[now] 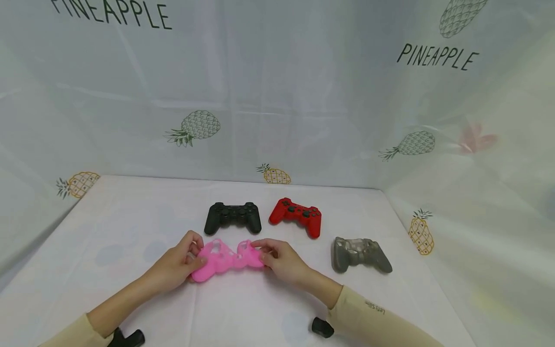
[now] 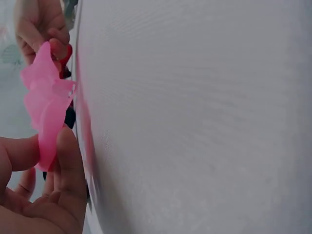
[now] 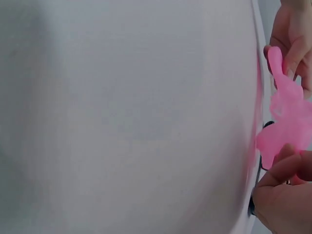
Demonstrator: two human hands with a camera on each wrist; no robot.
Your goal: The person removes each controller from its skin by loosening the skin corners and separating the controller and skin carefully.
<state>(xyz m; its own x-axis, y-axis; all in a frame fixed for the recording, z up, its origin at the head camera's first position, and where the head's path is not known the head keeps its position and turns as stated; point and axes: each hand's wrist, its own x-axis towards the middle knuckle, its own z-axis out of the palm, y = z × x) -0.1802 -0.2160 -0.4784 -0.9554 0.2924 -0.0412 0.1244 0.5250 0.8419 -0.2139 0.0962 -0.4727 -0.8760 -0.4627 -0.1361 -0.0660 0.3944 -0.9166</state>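
Observation:
A thin pink silicone game controller cover (image 1: 223,261) with cutout holes is stretched between both hands above the white table. My left hand (image 1: 172,266) pinches its left grip end between thumb and fingers. At the other end, my right hand (image 1: 283,260) pinches the right grip part. The left wrist view shows the cover (image 2: 46,100) edge-on, bent and held off the tabletop. In the right wrist view the cover (image 3: 287,109) looks soft and folded, with no controller visible inside. Just behind it lie a black game controller (image 1: 233,215) and a red game controller (image 1: 299,215).
A grey game controller (image 1: 361,255), with a cloudy film-like look on top, lies to the right of my right hand. The white tablecloth (image 1: 243,313) covers the table. A pineapple-printed curtain (image 1: 303,96) rises behind and along the sides.

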